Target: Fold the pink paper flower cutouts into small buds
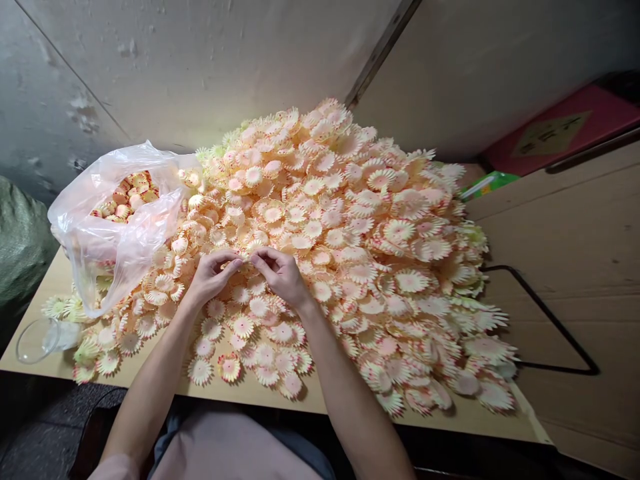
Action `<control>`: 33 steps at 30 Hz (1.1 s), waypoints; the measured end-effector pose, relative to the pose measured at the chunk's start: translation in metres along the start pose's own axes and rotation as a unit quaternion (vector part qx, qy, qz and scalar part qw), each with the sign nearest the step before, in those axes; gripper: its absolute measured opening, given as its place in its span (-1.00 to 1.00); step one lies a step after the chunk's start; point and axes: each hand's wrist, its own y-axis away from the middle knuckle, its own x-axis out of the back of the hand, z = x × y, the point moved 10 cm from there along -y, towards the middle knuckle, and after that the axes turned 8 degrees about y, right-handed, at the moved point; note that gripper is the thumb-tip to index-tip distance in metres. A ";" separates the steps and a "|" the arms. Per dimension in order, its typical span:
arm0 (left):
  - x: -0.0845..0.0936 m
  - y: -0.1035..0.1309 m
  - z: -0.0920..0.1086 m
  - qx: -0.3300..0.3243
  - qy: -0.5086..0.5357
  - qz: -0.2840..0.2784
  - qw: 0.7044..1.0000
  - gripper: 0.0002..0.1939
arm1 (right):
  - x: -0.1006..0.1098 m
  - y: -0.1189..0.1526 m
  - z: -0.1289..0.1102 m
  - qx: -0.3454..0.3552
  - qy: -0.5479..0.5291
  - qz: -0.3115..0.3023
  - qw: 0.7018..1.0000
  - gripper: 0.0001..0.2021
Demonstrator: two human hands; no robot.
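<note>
A large heap of pale cream and pink artificial flower petal pieces [399, 230], round with fringed edges, covers most of the table. Over the heap's left part, my left hand [216, 272] has its thumb and fingers pinched together. Facing it, my right hand [280, 270] pinches in the same way, and the fingertips of both hands nearly meet. Whatever lies between them is small, pale and hard to tell from the petals behind. Nearer my body, a yellow petal piece with red tips [229, 367] lies among paler ones.
A translucent plastic bag [107, 233] holding red-edged petal pieces [135, 197] stands at the left. A clear round container [37, 341] sits by the table's [145, 369] left front edge. Cardboard [565, 267], a bent black metal bar [557, 327] and a red box [560, 130] are at the right.
</note>
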 end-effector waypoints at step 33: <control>-0.003 -0.001 0.002 0.008 -0.048 -0.021 0.999 -0.73 | -0.003 0.001 -0.006 0.018 0.028 -0.029 0.999 -0.80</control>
